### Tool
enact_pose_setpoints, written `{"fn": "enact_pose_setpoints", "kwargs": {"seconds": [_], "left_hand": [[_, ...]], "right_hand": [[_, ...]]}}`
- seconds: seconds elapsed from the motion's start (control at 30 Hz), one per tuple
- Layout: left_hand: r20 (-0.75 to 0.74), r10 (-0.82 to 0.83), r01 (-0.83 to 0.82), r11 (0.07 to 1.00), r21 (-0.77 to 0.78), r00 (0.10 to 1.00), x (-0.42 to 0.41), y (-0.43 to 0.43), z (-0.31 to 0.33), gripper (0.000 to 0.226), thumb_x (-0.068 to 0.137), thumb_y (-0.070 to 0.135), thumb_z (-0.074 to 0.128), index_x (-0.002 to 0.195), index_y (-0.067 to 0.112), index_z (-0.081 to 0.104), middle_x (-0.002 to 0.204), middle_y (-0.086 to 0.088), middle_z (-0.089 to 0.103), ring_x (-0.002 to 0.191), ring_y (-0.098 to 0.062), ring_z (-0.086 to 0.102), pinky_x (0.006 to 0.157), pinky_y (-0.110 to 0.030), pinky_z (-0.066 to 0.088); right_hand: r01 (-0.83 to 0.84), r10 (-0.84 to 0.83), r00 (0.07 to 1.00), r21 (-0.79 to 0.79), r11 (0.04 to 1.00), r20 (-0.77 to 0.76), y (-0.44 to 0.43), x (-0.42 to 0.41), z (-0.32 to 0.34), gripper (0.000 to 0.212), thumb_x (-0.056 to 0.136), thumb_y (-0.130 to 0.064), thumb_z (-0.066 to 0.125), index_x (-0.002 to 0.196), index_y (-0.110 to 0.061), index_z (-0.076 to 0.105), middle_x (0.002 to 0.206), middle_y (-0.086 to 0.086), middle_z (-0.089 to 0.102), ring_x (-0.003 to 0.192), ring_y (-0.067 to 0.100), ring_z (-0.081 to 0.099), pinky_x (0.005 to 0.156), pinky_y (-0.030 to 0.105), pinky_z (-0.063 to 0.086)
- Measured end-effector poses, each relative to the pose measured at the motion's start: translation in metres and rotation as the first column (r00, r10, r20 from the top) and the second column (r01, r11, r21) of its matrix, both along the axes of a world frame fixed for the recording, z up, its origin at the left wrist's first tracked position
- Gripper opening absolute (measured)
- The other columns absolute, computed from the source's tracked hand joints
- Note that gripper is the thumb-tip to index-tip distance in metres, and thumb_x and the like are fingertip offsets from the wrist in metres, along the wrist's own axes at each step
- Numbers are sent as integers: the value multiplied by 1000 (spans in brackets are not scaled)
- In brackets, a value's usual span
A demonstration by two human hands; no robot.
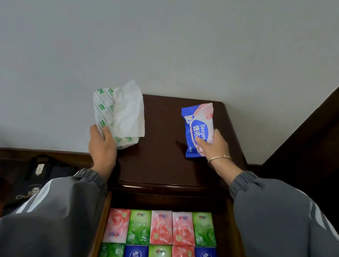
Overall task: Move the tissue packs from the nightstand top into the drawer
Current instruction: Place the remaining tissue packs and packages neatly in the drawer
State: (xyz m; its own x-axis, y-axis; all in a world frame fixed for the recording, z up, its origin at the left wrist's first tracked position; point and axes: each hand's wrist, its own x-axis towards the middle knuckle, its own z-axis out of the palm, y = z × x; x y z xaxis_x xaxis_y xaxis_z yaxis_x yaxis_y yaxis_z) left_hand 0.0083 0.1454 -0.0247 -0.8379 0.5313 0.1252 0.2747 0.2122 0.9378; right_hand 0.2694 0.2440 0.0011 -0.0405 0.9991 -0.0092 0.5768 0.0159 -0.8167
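Two tissue packs are held above the dark wooden nightstand top (162,148), one in each hand. A white pack with green lettering (118,113), from whose opening a loose white tissue (130,111) stands out, is gripped at its near lower corner by the left hand (102,145), and it is raised over the left edge of the nightstand, partly in front of the pale wall (175,34). A blue and pink pack (198,129) is clasped by the right hand (215,147) over the right part of the top, with the thumb laid across its printed face and the fingers hidden behind it; whether its near end touches the wood cannot be told. A thin bracelet (221,158) is worn on the right wrist, and grey sleeves (280,225) cover both forearms. Nearer, below the nightstand top, the drawer (101,226) is pulled open, and ten small packs are seen laid flat in it in two rows: pink, green and blue wrappers (161,226) set side by side, touching. On the floor at the left, beside the nightstand, a black bag (33,184) with pale lettering is seen, and dark wooden furniture (323,124) rises at the far right.
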Motion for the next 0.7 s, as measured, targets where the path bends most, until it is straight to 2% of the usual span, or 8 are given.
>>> {"fn": "enact_pose_setpoints", "kwargs": {"seconds": [0.07,0.13,0.2,0.33,0.5,0.6,0.63,0.7], "left_hand": [[44,11,-12,1000,27,999,7,-16,-1,22,98,27,40,110,10,48,99,1,54,85,-16,51,64,-24,37],[99,-15,8,998,66,995,14,-33,1,17,97,26,42,108,15,49,98,4,55,86,-13,54,61,-18,38],[133,-74,62,994,94,988,20,-48,6,18,97,26,44,110,16,51,97,5,56,85,-10,55,62,-18,42],[145,-214,199,974,108,966,29,-81,19,12,97,24,48,106,17,52,92,12,60,78,-3,61,48,-11,47],[277,-337,312,941,131,900,37,-121,22,11,96,19,51,105,18,57,103,0,67,91,-18,67,69,-33,55],[310,-361,336,932,133,880,47,-138,22,9,96,18,52,96,21,60,101,-2,69,88,-18,69,64,-30,55],[322,-368,343,930,132,872,51,-143,22,9,96,17,52,94,21,60,99,-2,70,85,-17,70,61,-28,55],[366,-380,359,925,127,849,60,-151,21,8,96,19,53,95,19,60,96,-4,72,81,-19,72,59,-30,55]], "right_hand": [[-1,-19,968,-81,997,-250,-25,18,4,23,84,-24,65,99,-10,53,91,10,67,53,19,63,45,22,47],[-80,30,945,-141,987,-327,-47,40,11,12,89,-24,60,95,-19,52,80,4,68,37,10,57,35,15,38],[-172,79,919,-212,962,-387,-70,63,18,6,90,-25,58,94,-24,54,70,-2,69,37,7,55,37,16,38],[-274,127,898,-310,911,-421,-108,108,30,7,87,-17,62,93,-15,60,65,2,69,44,10,53,41,19,39],[-184,96,965,-370,910,-243,-155,145,32,8,89,-14,60,82,-9,62,59,1,65,42,7,52,35,17,33],[-146,142,989,-358,922,-38,-179,155,22,11,90,-14,58,80,-9,60,67,4,61,49,12,50,38,18,34],[-125,158,985,-350,929,67,-184,155,17,11,90,-15,58,82,-8,61,75,6,63,58,16,56,43,20,40],[-68,176,938,-337,939,299,-192,153,5,19,90,-19,56,94,-1,62,96,14,67,87,28,64,68,29,48]]}}
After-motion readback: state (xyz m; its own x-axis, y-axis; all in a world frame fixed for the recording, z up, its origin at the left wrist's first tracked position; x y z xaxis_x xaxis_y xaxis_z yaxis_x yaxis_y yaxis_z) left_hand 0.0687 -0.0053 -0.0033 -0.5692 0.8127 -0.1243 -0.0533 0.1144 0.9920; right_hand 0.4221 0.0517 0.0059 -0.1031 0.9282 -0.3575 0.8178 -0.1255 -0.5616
